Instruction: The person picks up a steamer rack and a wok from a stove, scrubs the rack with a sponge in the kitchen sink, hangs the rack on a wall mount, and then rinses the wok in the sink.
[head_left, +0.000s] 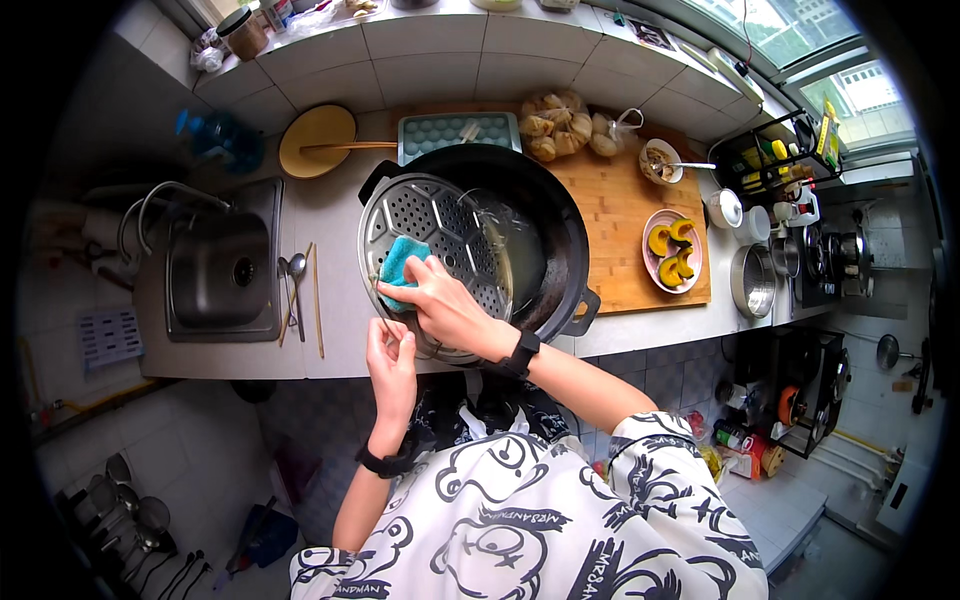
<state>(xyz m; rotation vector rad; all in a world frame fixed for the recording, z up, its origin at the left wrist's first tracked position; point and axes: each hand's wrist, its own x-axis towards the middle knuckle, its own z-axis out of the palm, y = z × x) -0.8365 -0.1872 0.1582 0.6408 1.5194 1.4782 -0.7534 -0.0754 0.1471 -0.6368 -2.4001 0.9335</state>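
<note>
A round perforated metal steamer plate (412, 206) lies tilted across the left part of a large black wok (562, 217). Cloudy water (525, 240) shows in the wok beside it. My right hand (446, 300) holds a folded teal cloth (401, 262) against the plate near its left rim. Just below, my left hand (391, 356) pinches what looks like a thin wire handle at the plate's near-left edge; the fingers partly hide it. Both wrists wear dark bands.
Left of the wok are spoons (298, 266), chopsticks (319, 300) and a steel sink (225, 262). A wooden cutting board (607, 247) bears pumpkin pieces on a pink plate (651, 262) and a bowl (651, 154). An ice-cube tray (457, 135) and bagged food (555, 124) stand behind.
</note>
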